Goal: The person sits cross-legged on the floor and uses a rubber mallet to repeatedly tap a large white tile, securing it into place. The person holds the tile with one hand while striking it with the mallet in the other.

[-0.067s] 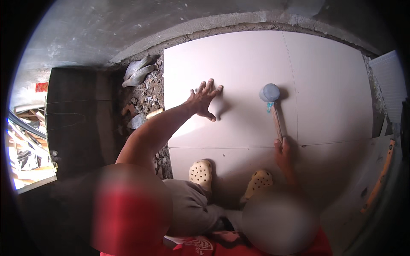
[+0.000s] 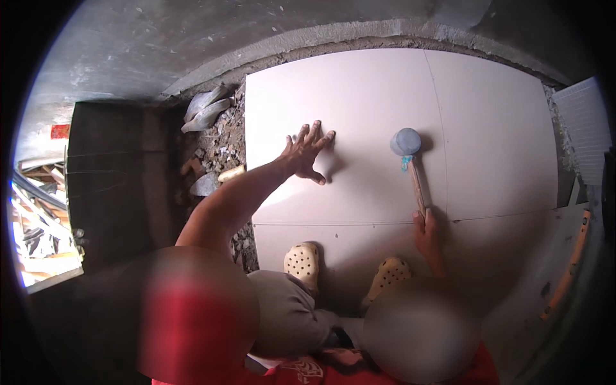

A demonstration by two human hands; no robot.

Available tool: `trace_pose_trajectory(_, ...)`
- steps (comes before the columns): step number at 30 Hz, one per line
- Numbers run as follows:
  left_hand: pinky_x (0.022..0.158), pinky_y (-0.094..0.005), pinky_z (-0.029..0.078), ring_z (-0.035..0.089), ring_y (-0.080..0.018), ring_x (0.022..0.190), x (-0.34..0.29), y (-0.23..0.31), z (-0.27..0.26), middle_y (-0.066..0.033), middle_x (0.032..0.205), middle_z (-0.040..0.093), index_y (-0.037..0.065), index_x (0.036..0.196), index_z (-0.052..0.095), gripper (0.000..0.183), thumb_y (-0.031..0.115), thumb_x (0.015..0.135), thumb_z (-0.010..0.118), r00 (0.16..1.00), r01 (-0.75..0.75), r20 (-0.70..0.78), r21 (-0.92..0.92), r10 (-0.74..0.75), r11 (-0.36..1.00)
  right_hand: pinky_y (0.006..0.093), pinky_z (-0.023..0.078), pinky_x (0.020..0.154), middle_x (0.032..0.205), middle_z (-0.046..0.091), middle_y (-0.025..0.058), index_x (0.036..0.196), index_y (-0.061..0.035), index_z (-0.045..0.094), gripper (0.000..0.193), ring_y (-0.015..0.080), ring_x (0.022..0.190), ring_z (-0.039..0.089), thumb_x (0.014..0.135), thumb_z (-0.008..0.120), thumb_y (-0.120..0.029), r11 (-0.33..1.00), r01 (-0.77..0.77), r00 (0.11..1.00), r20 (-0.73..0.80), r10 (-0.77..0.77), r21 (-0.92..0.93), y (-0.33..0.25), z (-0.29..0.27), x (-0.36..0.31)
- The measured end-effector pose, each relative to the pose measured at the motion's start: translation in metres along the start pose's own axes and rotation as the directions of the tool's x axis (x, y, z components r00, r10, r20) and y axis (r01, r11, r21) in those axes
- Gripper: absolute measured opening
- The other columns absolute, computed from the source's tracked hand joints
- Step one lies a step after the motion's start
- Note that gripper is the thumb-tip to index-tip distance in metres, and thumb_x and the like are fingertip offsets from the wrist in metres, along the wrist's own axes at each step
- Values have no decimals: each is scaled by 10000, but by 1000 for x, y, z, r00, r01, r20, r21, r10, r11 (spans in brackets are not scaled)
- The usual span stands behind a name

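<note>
Spreading left hand point(image 2: 305, 154) wide over large white tile point(image 2: 346, 96), cannot tell if touching; gripping mallet point(image 2: 405, 141) by wooden handle point(image 2: 417, 185) in right hand point(image 2: 428, 234), over same tile, cannot tell if resting on it; showing almost no change from a split second ago, bar slight view shift, meaning no visible advance in work; counting two hands, one mallet, at least three tiles point(image 2: 500, 135), two tan clogs point(image 2: 301, 262), one orange spirit level point(image 2: 568, 263).

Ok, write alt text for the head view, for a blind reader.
The right hand holds a mallet over large pale tiles; the left hand is spread open over them. Rubble lies to the left, an orange bar to the right.
</note>
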State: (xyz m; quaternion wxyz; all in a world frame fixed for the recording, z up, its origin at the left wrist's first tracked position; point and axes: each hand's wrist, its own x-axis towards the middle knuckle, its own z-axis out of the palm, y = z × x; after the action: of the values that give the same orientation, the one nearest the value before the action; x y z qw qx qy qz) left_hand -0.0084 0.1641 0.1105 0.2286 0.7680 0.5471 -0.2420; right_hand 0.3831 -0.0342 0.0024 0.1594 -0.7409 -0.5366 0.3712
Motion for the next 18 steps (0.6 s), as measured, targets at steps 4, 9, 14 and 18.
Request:
trace_pose_trajectory(4, 1199, -812, 226, 106, -511, 1624, 9, -8, 21, -232, 1777, 101, 262, 1711, 246, 1308, 786, 675, 849, 965, -25, -261, -86, 1, 996, 444, 523, 760, 902, 657, 216, 1246, 86, 644, 496, 330, 809, 645, 1106, 597, -388, 929, 323, 890, -275, -363, -181, 19, -6, -2)
trace_pose_trajectory(9, 1251, -779, 61, 76, -443, 1652, 23, -26, 37, -206, 1787, 133, 214, 1710, 294, 1194, 970, 812, 510, 886, 15, -454, -164, -89, 986, 384, 488, 625, 760, 600, 111, 1258, 74, 654, 459, 201, 661, 581, 1107, 611, -357, 975, 131, 982, -113, -153, -181, 18, -42, -3)
trace_pose_trajectory(14, 1248, -749, 115, 180, -498, 1615, 28, -34, 46, -299, 1710, 274, 102, 1648, 398, 1004, 803, 941, 532, 757, -23, -642, -216, -124, 976, 353, 461, 594, 708, 559, 50, 1121, 28, 655, 369, 141, 636, 542, 1111, 603, -338, 979, 56, 998, 33, -50, -194, -1, -81, -1)
trace_pose_trajectory(18, 1258, -742, 100, 164, -498, 1619, 28, -34, 47, -290, 1723, 252, 113, 1656, 389, 988, 791, 951, 526, 762, -23, -632, -246, -142, 969, 470, 492, 1087, 1305, 670, 343, 1488, 100, 531, 725, 435, 1254, 655, 1088, 563, -504, 949, -197, 950, 193, 247, -244, -26, -102, -7)
